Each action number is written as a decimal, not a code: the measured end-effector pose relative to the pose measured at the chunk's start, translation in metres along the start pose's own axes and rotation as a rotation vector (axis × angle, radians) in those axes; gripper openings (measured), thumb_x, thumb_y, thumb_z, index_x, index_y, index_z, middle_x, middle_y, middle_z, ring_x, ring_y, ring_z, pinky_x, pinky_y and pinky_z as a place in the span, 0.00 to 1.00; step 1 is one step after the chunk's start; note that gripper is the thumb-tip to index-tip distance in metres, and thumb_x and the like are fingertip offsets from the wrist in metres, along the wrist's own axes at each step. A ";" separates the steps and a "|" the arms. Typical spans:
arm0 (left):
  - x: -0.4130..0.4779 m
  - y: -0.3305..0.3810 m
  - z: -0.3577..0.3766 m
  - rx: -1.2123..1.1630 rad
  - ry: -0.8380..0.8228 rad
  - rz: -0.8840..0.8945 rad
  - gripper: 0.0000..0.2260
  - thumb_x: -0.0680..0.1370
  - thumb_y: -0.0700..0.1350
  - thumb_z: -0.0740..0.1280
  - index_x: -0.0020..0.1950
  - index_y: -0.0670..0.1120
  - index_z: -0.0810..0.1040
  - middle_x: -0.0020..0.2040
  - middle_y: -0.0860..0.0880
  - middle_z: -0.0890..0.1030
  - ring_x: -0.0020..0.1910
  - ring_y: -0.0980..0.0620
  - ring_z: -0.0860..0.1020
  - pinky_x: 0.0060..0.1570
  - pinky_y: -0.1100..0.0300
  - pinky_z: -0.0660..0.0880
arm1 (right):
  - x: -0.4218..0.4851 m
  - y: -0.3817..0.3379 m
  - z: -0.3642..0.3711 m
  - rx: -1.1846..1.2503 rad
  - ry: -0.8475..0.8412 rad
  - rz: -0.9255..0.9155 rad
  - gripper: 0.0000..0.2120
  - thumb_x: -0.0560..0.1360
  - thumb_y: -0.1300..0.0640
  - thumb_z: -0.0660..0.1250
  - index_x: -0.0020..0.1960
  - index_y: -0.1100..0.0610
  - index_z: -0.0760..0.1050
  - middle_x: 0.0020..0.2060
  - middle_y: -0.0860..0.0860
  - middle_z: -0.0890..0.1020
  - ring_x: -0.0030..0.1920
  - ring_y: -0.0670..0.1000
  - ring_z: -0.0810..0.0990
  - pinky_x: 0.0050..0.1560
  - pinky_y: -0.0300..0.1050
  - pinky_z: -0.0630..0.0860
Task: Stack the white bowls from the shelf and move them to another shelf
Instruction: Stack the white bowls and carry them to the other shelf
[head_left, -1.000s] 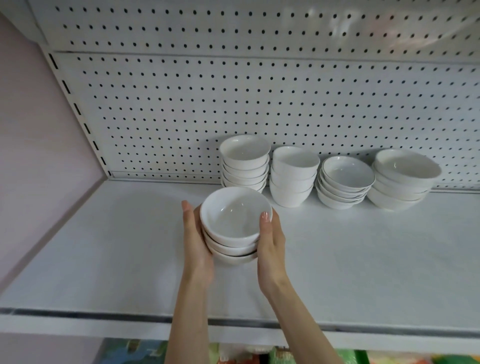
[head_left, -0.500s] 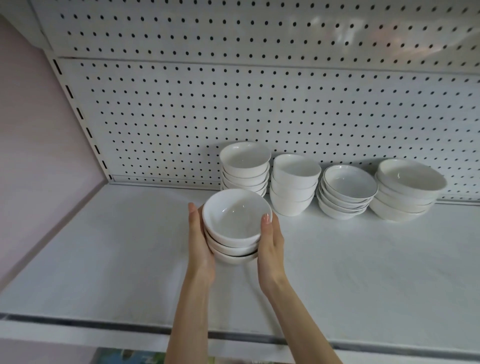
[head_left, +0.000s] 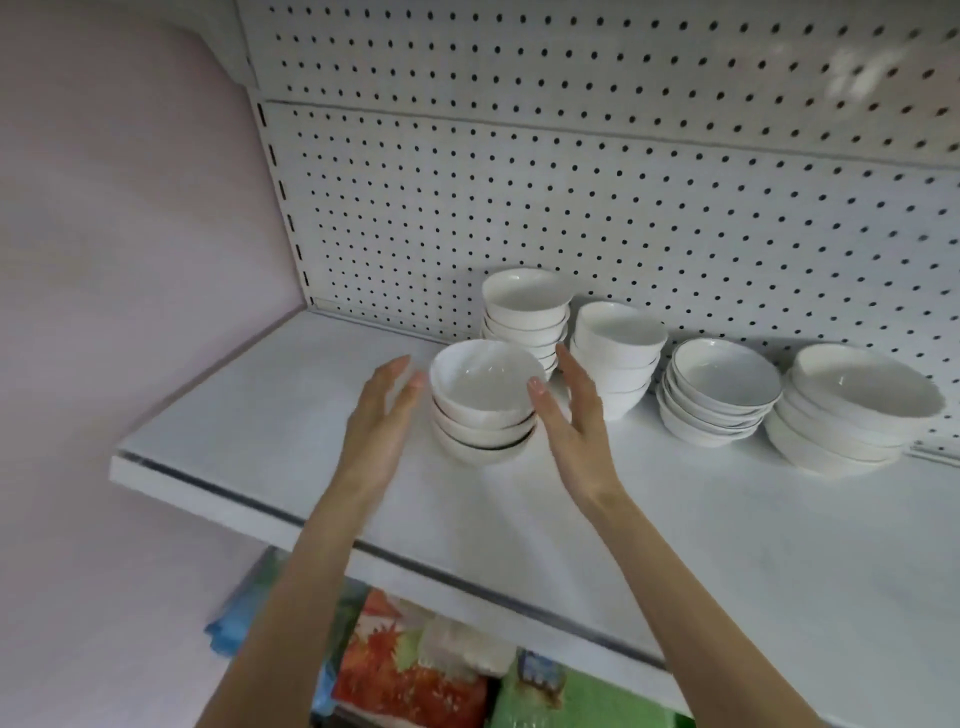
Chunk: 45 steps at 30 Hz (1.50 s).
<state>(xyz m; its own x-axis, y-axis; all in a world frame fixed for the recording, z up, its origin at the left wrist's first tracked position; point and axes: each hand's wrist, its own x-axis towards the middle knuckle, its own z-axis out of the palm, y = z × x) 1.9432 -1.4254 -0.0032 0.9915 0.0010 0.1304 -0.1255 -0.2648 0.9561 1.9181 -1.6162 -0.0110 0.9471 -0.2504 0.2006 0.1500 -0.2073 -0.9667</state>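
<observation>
A stack of three white bowls (head_left: 483, 402) stands on the white shelf (head_left: 270, 415), in front of the other stacks. My left hand (head_left: 382, 421) hovers just left of it with straight fingers, a small gap between fingertips and bowl. My right hand (head_left: 574, 415) is to its right, fingers straight, the thumb tip close to the top bowl's rim. Neither hand holds anything. Behind stand a taller bowl stack (head_left: 527, 312) and a second stack (head_left: 618, 353). Two wider stacks, one (head_left: 719, 389) and another (head_left: 852, 410), sit further right.
A white pegboard back panel (head_left: 571, 208) rises behind the bowls. A pale pink wall (head_left: 130, 234) closes the left side. Colourful packaged goods (head_left: 415, 670) lie on the level below the shelf's front edge (head_left: 467, 577).
My hands set the three-bowl stack down on the shelf and let go, spreading slightly apart. The camera view shifted left and down, showing more of the shelf edge.
</observation>
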 end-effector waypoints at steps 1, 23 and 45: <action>-0.012 0.003 -0.008 0.082 0.009 0.030 0.24 0.77 0.60 0.62 0.71 0.54 0.68 0.71 0.55 0.69 0.68 0.59 0.66 0.67 0.62 0.61 | -0.003 -0.007 -0.006 -0.145 -0.049 -0.094 0.34 0.72 0.38 0.63 0.75 0.44 0.59 0.73 0.43 0.64 0.72 0.42 0.59 0.73 0.45 0.57; -0.550 0.054 -0.203 1.445 0.343 -0.617 0.39 0.75 0.62 0.64 0.78 0.46 0.52 0.75 0.45 0.63 0.72 0.44 0.65 0.71 0.48 0.61 | -0.352 -0.162 0.162 -0.937 -1.443 -1.565 0.38 0.76 0.38 0.61 0.78 0.47 0.46 0.73 0.54 0.63 0.70 0.58 0.66 0.65 0.54 0.64; -1.202 0.217 -0.339 1.625 0.545 -1.436 0.36 0.76 0.63 0.60 0.79 0.49 0.53 0.77 0.48 0.62 0.74 0.48 0.63 0.73 0.53 0.56 | -1.003 -0.389 0.243 -0.488 -1.757 -2.191 0.42 0.73 0.38 0.65 0.78 0.44 0.45 0.73 0.52 0.62 0.72 0.55 0.64 0.68 0.52 0.66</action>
<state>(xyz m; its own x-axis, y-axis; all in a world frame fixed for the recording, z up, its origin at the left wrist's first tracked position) 0.7122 -1.1570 0.1363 0.2290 0.9709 0.0700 0.8616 -0.1687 -0.4786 0.9787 -1.0550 0.1251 -0.7318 0.6395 -0.2357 0.6219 0.7680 0.1530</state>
